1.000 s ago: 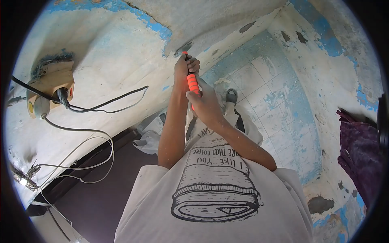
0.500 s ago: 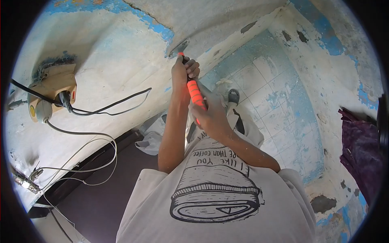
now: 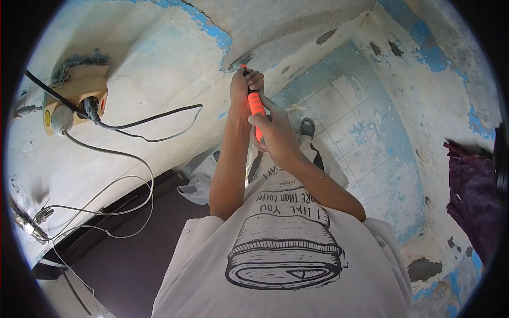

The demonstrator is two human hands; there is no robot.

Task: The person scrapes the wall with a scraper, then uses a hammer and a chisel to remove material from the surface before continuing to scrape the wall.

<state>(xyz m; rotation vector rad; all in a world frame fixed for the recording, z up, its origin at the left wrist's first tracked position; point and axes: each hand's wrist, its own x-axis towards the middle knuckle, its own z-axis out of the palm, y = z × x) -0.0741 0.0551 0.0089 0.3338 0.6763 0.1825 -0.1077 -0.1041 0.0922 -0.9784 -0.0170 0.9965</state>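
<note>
A paint scraper with an orange-and-black handle [image 3: 256,104] slants up toward the wall in both my hands. My left hand [image 3: 247,83] is closed around its upper part, close to the head. Lower down, my right hand [image 3: 277,132] wraps the orange grip. The scraper's thin blade [image 3: 241,61] lies at the wall, beside a ragged edge of blue paint [image 3: 222,38]; my left hand partly hides the tool's neck.
On the left wall, a beige socket box [image 3: 79,100] holds plugs with dark and pale cables [image 3: 143,159]. A dark brown surface [image 3: 143,244] lies below. White plastic [image 3: 197,188] sits near my left forearm. Purple cloth [image 3: 472,196] hangs at right. Tiled floor [image 3: 360,127] lies ahead.
The view has shifted slightly, with the socket box now higher in it. Both hands and the scraper appear a little higher, and less of the blade shows. Both grips remain closed.
</note>
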